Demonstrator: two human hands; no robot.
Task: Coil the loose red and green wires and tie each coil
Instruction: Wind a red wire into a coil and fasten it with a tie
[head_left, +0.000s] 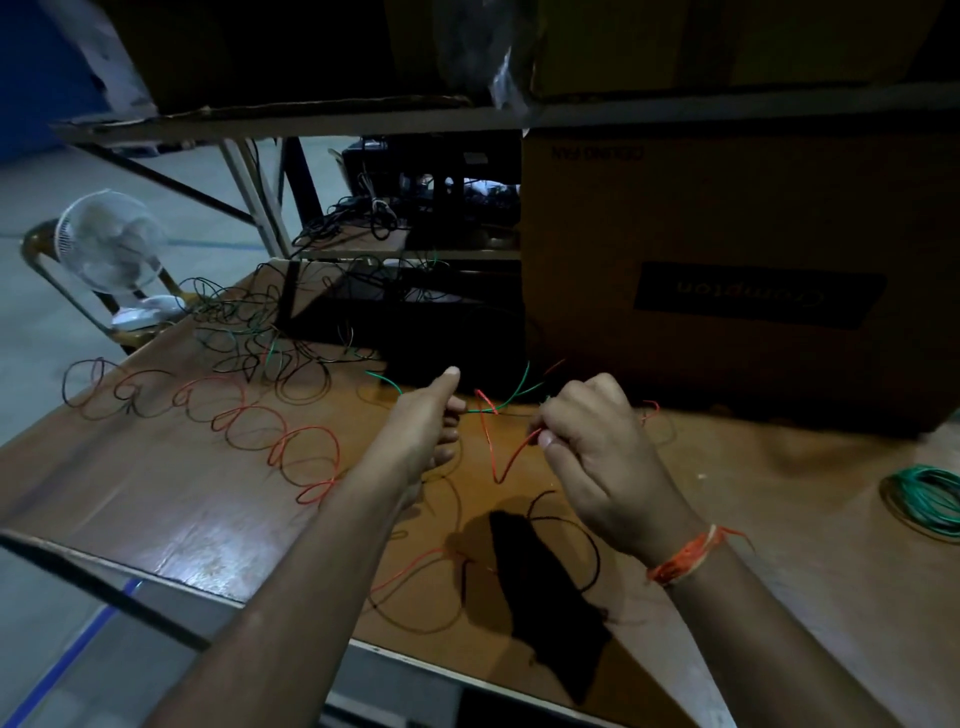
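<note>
Pretty dim shot, so a lot of it is murky: the top shelf and whatever sits on it is basically black, and the far end of the counter disappears under a tangle of dark wires where you can't really sort one strand from another. The right hand is curled up and pinching the red wire between thumb and fingers, and that wire dips in a V below the hand and climbs back up toward the left hand. The left hand has its thumb stuck out and its fingers folded under, pinching a green wire at the fingertips, though the back of the hand hides most of the grip. The red and green strands cross in the gap between the two hands, just above the counter. More red wire sprawls off to the left in a chain of loose loops, and some red and dark strands lie near the counter's front edge, half lost in the hands' shadow. A finished-looking green coil sits at the far right, cut off by the frame edge. The big cardboard box behind the hands reads upside down: "Crompton" on the dark label and "CEILING FAN" near the top. A white table fan sits off to the left on a chair.
</note>
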